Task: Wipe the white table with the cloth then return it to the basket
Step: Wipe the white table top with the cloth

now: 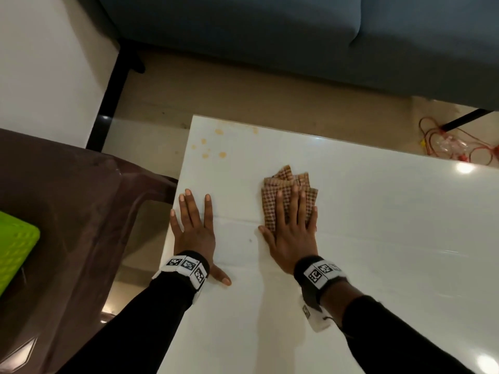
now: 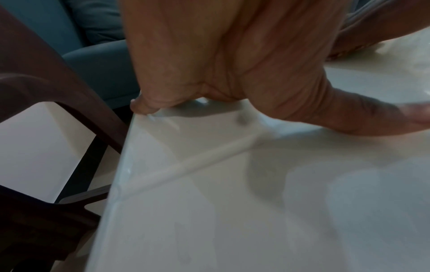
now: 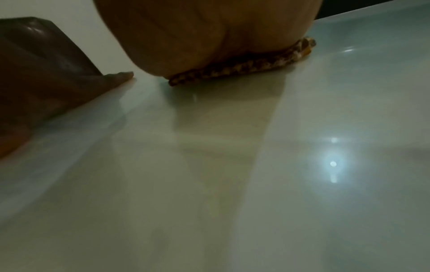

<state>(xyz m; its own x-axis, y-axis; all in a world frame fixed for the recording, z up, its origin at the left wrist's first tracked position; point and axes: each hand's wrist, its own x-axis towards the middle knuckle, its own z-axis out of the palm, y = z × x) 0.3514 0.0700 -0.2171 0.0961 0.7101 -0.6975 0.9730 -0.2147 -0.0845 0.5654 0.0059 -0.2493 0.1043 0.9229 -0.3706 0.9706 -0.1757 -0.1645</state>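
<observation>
Right grip (image 1: pixel 290 228), fingers straight, presses the checked cloth (image 1: pixel 287 184) flat on the white counter (image 1: pixel 378 238); left grip (image 1: pixel 193 228) released, flat beside it.

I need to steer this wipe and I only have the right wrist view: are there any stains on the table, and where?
Observer: Yes, orange spots near the far left corner of the table, beyond the cloth.
Operator: Is the other hand in the way?
Observer: No, the left hand lies flat by the left edge, nearer than the spots.
Operator: Where's the basket?
Observer: No basket is plainly in view; something green lies on the brown chair.
</observation>
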